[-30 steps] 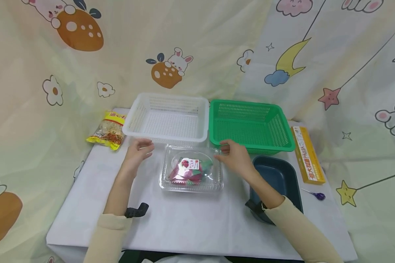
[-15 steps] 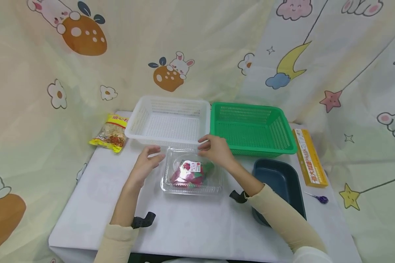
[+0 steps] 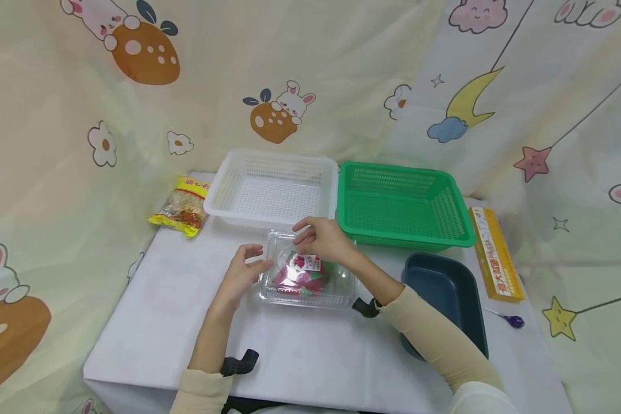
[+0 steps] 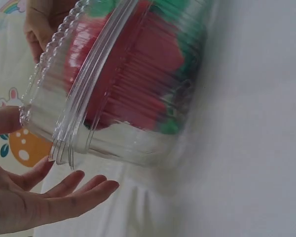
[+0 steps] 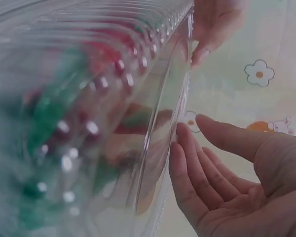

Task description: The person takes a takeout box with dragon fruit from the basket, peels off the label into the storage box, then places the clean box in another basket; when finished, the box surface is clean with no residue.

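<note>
A clear plastic clamshell box (image 3: 340, 290) with a label (image 3: 310, 263) lies on the white cloth, with something red and green (image 4: 138, 64) inside. At its left side is my left hand (image 3: 242, 276), fingers spread and thumb at the lid's edge. In the left wrist view, the left fingertips (image 4: 108, 186) reach under the protruding rim. Over the back of the lid hovers my right hand (image 3: 325, 240), fingers loosely bent. The right wrist view has the right fingertips (image 5: 176, 153) right along the lid, thumb apart from them.
Behind the box stand a white basket (image 3: 219, 198) and a green basket (image 3: 466, 233). A dark blue tray (image 3: 445, 287) lies under the right forearm. Left is a yellow food bag (image 3: 183, 207); right are a yellow box (image 3: 497, 253) and purple-handled scissors (image 3: 514, 321).
My right hand has moved left from the box's right back corner to above its lid. My left hand has come right and closer, to the box's left edge.
</note>
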`<action>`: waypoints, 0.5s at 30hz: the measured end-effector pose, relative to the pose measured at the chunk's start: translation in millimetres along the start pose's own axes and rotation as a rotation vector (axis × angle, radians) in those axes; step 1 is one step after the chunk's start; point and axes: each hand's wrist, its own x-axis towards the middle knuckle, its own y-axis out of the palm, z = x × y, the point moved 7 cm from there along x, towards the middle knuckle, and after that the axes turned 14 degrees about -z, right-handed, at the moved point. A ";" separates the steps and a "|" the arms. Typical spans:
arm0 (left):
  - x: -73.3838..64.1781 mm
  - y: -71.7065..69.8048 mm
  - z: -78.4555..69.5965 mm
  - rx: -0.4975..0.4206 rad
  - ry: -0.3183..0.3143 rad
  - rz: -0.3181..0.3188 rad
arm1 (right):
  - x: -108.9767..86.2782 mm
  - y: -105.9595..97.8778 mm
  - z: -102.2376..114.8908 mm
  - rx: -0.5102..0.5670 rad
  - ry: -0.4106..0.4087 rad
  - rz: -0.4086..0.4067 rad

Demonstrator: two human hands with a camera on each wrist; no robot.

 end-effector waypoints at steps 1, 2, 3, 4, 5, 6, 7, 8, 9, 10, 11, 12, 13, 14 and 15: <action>-1.1 1.7 1.3 0.005 -0.002 -0.001 | 0.3 0.5 -0.2 -0.017 0.000 0.003; -1.8 3.0 2.7 0.010 -0.005 -0.005 | 0.4 1.2 0.3 -0.037 -0.002 0.005; -2.2 3.9 4.1 0.011 -0.008 -0.011 | 0.7 1.8 0.5 -0.056 -0.005 0.007; -2.2 4.5 5.7 0.012 -0.013 -0.017 | 1.1 2.4 1.1 -0.076 -0.011 0.007; -2.3 5.1 6.8 0.016 -0.014 -0.022 | 1.4 3.1 1.7 -0.093 -0.017 0.008; -2.7 5.7 7.4 0.020 -0.012 -0.026 | 1.9 3.9 2.0 -0.107 -0.022 0.010; -3.3 6.0 7.7 0.019 -0.012 -0.031 | 2.1 4.7 2.7 -0.117 -0.027 0.011; -3.4 6.1 8.1 0.017 -0.015 -0.037 | 2.1 5.4 3.4 -0.121 -0.031 0.013; -3.6 6.3 8.3 0.014 -0.015 -0.040 | 2.3 6.1 3.6 -0.121 -0.033 0.017; -4.2 6.5 8.0 0.011 -0.013 -0.041 | 2.2 6.7 3.9 -0.118 -0.032 0.022; -4.5 6.6 7.8 0.008 -0.013 -0.043 | 2.2 7.4 4.0 -0.114 -0.032 0.028; -4.5 6.7 7.5 0.004 -0.013 -0.046 | 2.2 7.9 3.9 -0.110 -0.031 0.034; -4.3 6.6 7.4 -0.003 -0.015 -0.050 | 2.1 8.4 3.9 -0.108 -0.032 0.041; -4.3 6.6 7.3 -0.005 -0.014 -0.051 | 1.9 8.7 3.9 -0.107 -0.033 0.047; -4.4 6.6 7.3 -0.007 -0.015 -0.052 | 1.8 9.0 3.7 -0.105 -0.031 0.053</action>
